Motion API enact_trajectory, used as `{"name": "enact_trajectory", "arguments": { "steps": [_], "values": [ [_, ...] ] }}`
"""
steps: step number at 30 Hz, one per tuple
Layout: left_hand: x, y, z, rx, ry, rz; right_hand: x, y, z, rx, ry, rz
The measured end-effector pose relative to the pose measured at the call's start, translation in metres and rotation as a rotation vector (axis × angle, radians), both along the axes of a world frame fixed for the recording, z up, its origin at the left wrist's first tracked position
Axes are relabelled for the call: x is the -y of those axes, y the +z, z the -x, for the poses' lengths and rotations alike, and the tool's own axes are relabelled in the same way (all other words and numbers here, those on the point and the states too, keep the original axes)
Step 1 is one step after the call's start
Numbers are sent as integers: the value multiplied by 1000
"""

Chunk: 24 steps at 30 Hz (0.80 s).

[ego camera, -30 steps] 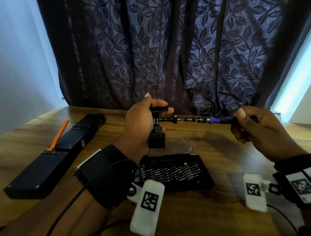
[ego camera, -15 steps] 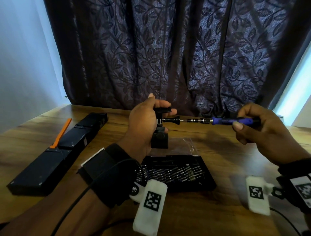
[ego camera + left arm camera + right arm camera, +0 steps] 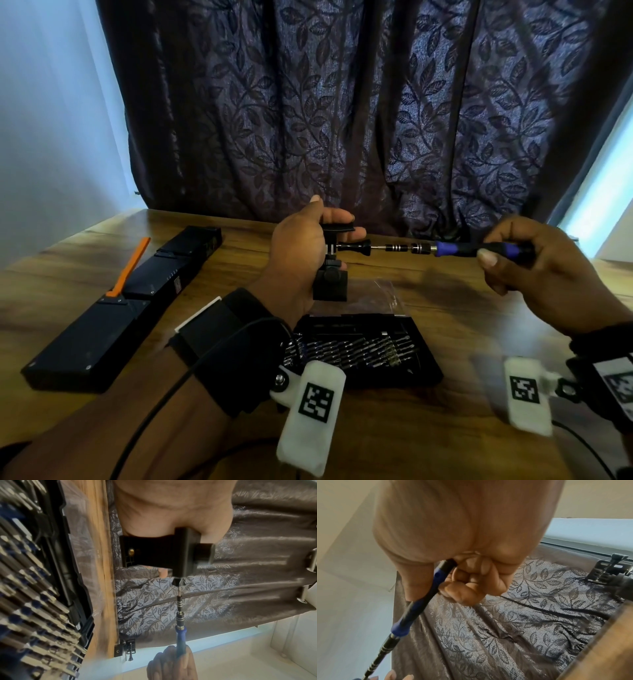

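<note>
My left hand (image 3: 305,246) grips a small black camera mount (image 3: 330,274) and holds it upright above the table; the mount (image 3: 164,553) fills the middle of the left wrist view. A black thumbscrew (image 3: 354,247) sticks out of its right side. My right hand (image 3: 534,270) pinches a blue-and-black precision screwdriver (image 3: 459,249) held level, its thin bit seated in the thumbscrew head. The right wrist view has the screwdriver (image 3: 412,609) running down-left from curled fingers (image 3: 471,582).
An open black bit case (image 3: 363,349) with several metal bits lies on the wooden table (image 3: 428,284) under the hands, clear plastic (image 3: 380,294) behind it. Long black boxes (image 3: 113,308) with an orange tool (image 3: 128,267) lie at left. A dark leaf-patterned curtain (image 3: 342,120) hangs behind.
The right hand's fingers have shifted along the screwdriver handle, thumb now underneath, as if rolling it. The left hand and mount have held still; the head view has drifted slightly.
</note>
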<state>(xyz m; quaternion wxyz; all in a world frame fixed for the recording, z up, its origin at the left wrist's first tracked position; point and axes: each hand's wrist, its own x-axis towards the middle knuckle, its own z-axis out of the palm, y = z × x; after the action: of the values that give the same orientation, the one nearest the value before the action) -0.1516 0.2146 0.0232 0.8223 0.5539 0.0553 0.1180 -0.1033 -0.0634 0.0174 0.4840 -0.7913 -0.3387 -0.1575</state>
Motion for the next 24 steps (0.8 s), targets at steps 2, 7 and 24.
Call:
{"name": "enact_trajectory", "arguments": {
  "steps": [2, 7, 24],
  "values": [
    [-1, -1, -1, -4, -3, 0, 0, 0, 1, -7, -5, 1],
    [-1, 0, -1, 1, -16, 2, -2, -2, 1, -32, -65, 77],
    [1, -2, -2, -11, -40, -19, -2, 1, 4, -45, -3, 9]
  ]
}}
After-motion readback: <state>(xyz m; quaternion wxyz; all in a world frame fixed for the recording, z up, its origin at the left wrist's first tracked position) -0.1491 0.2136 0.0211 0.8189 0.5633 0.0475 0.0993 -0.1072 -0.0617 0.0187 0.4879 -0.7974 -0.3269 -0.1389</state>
